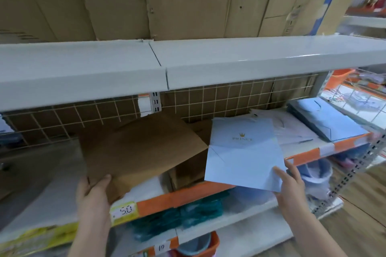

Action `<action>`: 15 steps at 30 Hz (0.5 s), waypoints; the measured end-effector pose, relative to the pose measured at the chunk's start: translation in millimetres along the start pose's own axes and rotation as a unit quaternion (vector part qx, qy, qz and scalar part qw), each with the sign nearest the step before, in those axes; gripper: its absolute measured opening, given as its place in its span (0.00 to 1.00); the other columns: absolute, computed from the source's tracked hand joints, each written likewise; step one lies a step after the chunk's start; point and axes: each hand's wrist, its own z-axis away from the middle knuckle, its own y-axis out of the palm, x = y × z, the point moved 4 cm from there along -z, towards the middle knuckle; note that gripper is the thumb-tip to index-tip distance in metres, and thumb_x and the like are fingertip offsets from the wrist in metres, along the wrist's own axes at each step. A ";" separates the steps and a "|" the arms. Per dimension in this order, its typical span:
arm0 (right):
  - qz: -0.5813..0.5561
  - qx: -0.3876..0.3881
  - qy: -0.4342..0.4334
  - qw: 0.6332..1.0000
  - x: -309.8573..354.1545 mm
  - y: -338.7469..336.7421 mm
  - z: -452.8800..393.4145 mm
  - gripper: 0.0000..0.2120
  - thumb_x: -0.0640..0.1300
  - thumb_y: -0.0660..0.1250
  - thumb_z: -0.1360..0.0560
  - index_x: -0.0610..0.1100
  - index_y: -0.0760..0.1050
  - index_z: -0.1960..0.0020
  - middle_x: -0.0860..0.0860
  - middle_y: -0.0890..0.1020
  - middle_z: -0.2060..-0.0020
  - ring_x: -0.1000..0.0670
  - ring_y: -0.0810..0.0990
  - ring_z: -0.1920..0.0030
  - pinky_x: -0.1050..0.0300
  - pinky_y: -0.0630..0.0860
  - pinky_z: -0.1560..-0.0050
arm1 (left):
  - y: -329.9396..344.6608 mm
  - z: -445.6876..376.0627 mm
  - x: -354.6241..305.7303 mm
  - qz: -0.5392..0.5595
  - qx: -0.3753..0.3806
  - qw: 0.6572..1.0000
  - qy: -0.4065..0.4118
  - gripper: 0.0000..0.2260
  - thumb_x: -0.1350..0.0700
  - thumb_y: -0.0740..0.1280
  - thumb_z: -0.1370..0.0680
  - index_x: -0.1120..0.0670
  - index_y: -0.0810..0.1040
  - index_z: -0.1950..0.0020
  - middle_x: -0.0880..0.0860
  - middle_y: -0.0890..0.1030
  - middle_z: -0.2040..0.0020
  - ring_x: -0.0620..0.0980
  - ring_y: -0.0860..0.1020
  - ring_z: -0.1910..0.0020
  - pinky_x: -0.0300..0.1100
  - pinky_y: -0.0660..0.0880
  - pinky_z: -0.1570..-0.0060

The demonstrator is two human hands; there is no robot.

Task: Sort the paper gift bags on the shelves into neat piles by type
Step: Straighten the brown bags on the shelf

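Paper gift bags are in both hands at the middle shelf [309, 153]: the left hand [94, 192] grips the near corner of a flat brown kraft bag [137, 148], thumb on top, and the right hand [289, 181] pinches the lower corner of a pale blue crown-printed bag [242, 152] held above the shelf edge. Matching blue bags [325, 119] lie stacked at the far right, beside a white pile [292, 127]. Recommended: carry the blue bag flat to that stack, square its edges, and keep brown bags separate.
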 end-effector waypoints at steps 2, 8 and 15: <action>0.010 0.006 -0.003 1.000 13.1 -18.1 -22.0 0.17 0.37 0.64 0.23 0.50 0.72 0.37 0.49 0.77 0.50 0.45 0.78 0.50 0.48 0.74 0.56 | 11.0 19.8 13.4 0.019 -0.037 0.999 -0.012 0.12 0.66 0.64 0.23 0.48 0.74 0.55 0.51 0.79 0.55 0.55 0.77 0.59 0.43 0.77 0.67; 0.028 0.037 0.023 0.999 36.7 -62.8 -79.6 0.16 0.40 0.65 0.24 0.56 0.74 0.40 0.47 0.76 0.45 0.43 0.77 0.49 0.39 0.77 0.57 | 40.4 67.4 46.8 0.017 -0.097 0.995 -0.020 0.13 0.65 0.65 0.23 0.48 0.76 0.45 0.55 0.79 0.42 0.57 0.78 0.52 0.45 0.77 0.68; 0.016 0.039 0.025 0.999 47.2 -92.5 -130.2 0.16 0.38 0.65 0.24 0.56 0.74 0.43 0.48 0.77 0.47 0.48 0.77 0.55 0.50 0.76 0.64 | 103.8 81.4 73.2 -0.054 -0.074 0.995 -0.045 0.15 0.60 0.66 0.22 0.47 0.72 0.38 0.54 0.78 0.41 0.58 0.77 0.45 0.52 0.78 0.53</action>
